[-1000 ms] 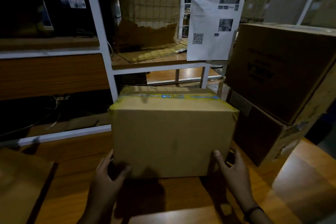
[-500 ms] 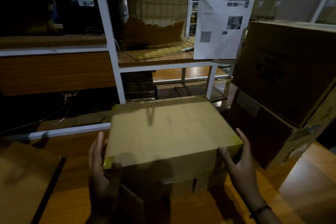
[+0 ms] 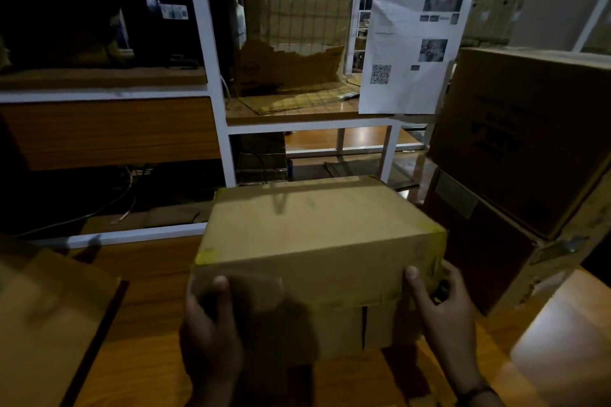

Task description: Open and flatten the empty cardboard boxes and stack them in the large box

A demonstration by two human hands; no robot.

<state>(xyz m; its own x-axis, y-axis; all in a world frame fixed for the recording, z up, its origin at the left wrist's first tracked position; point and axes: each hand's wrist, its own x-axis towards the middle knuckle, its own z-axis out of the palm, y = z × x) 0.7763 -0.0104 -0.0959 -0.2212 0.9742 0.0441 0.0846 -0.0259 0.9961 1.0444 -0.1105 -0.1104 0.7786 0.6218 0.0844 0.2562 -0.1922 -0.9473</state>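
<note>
A closed brown cardboard box [image 3: 314, 231] with yellow tape at its corners is tipped toward me above the wooden table [image 3: 148, 324]. Its taped flap seam faces me low down. My left hand [image 3: 211, 330] grips its near left corner, thumb on the front face. My right hand [image 3: 443, 311] grips the near right corner, thumb on the front and fingers curled round the side. A large brown box [image 3: 529, 135] stands stacked on another box at the right.
A white metal shelf frame [image 3: 211, 76] with wooden shelves rises behind the table. A printed sheet [image 3: 413, 43] hangs on it. Torn cardboard [image 3: 291, 66] sits on a shelf. A flat brown cardboard piece [image 3: 49, 314] lies at the near left.
The box has been tipped over toward me, so its former front face now lies on top and its flap seam faces me. Both hands shifted up to the near corners.
</note>
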